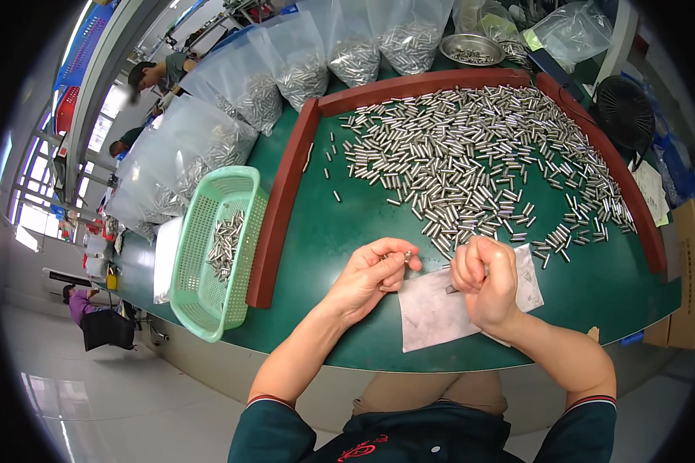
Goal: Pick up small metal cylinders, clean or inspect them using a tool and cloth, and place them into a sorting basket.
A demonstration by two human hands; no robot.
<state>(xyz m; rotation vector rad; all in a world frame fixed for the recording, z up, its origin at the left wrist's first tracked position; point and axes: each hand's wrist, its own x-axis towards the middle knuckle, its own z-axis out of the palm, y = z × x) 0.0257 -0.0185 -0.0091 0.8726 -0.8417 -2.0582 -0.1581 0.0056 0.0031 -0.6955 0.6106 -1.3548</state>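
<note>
My left hand (369,276) is closed in a pinch, with a small shiny metal pin (408,256) at the tips of thumb and forefinger. To its right, my right hand (484,282) is curled into a fist above a smudged white sheet (432,324). A small grey end pokes out below its fingers; what it belongs to is hidden. Beyond both hands, a broad heap of short silver metal pins (463,154) covers the green table (324,231). Several pins lie apart from the heap on its left.
Dark red wooden rails (282,208) border the pins. A light green basket (184,262) with some pins stands at left. Pin-filled plastic bags (286,58) line the back, near a metal bowl (471,49). A black fan (625,112) stands at right; people work farther off.
</note>
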